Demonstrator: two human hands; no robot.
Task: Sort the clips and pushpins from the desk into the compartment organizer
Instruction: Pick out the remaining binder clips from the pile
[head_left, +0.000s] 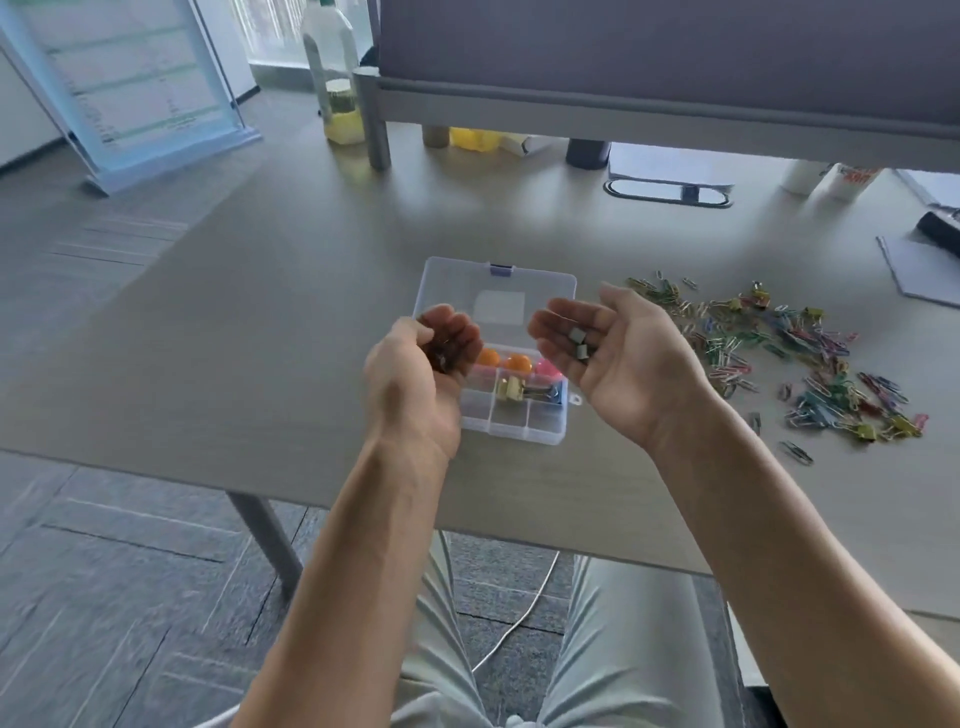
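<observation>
Grey worktop (270, 291) is carrying the organizer (511, 415). Right hand (618, 353) is lying flat, cradling small stiff clips (579, 343); left hand (426, 358) is curling round something, perhaps clips. Light, slippery pile (800, 358) is waiting at three o'clock.

The organizer (519, 415) is overhung by the left hand (415, 364) and right hand (618, 353), so its rear compartments are partly covered. Bare worktop (249, 322) is left open to its left and behind the raised lid (498, 291). Passage on the right is blocked by the scattered clips (795, 358).
</observation>
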